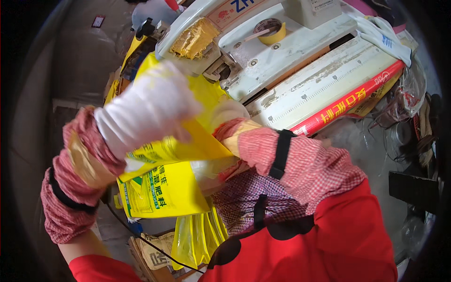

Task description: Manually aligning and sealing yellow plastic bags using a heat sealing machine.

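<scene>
My left hand (152,103), in a white glove, is smeared by motion over a yellow printed plastic bag (164,190); its fingers cannot be made out. My right hand (230,113), also in a pale glove, is beside the bag's folded upper part, just below the working end of a white sewing machine (291,51). Its fingers are blurred and partly hidden. More yellow bag material (206,96) reaches up under the machine's head. Checked red-and-white sleeve covers with black bands are on both my forearms.
A yellow tape roll (272,32) rests on the machine. A white cloth (383,40) and a red printed strip (347,101) lie along its table. Several yellow bags (197,239) hang near my lap, by a dark cord (145,242). A dark board (413,191) is at right.
</scene>
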`<state>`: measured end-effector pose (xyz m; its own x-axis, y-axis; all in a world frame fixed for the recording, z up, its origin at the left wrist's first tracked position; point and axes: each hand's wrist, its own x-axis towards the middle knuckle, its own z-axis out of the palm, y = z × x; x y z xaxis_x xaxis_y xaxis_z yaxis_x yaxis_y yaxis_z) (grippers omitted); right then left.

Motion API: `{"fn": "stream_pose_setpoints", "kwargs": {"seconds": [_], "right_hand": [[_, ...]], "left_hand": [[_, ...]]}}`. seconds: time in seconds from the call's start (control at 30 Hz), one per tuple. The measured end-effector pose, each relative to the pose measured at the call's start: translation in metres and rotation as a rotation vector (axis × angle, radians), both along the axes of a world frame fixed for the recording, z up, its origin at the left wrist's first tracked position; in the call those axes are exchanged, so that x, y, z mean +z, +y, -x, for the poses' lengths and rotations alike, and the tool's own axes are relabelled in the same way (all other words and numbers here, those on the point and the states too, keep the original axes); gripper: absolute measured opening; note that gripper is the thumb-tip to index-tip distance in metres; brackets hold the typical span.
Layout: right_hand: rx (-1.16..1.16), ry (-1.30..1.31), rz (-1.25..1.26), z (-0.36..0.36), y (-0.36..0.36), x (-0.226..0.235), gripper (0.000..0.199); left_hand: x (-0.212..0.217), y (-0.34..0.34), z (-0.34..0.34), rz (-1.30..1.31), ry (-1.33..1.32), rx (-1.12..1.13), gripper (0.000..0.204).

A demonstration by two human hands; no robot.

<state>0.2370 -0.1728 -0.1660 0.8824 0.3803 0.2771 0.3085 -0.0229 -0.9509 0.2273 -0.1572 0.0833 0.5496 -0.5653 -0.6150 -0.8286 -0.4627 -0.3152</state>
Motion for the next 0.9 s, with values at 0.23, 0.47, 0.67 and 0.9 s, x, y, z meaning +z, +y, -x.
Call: {"fn": "stream_pose_setpoints", "kwargs": {"seconds": [0.23,0.47,0.67,0.9], "right_hand": [[-0.271,-0.34,0.717,0.012,-0.013,0.026,0.019],[0.12,0.026,0.871,-0.021,-0.028,0.066,0.028],[0.396,0.644,-0.258,-0.024,-0.017,0.024,0.034],[0.126,-0.254,0.579,-0.001,-0.002,0.059,0.061]], "left_hand": [[-0.06,0.013,0.09,0.462,0.37,0.048,0.009],[-0.099,0.026,0.044,0.285,0.164,0.355,0.011],[-0.134,0.097,-0.019,0.407,-0.184,0.66,0.014],[-0.12,0.144,0.02,0.692,-0.235,0.821,0.015]]}}
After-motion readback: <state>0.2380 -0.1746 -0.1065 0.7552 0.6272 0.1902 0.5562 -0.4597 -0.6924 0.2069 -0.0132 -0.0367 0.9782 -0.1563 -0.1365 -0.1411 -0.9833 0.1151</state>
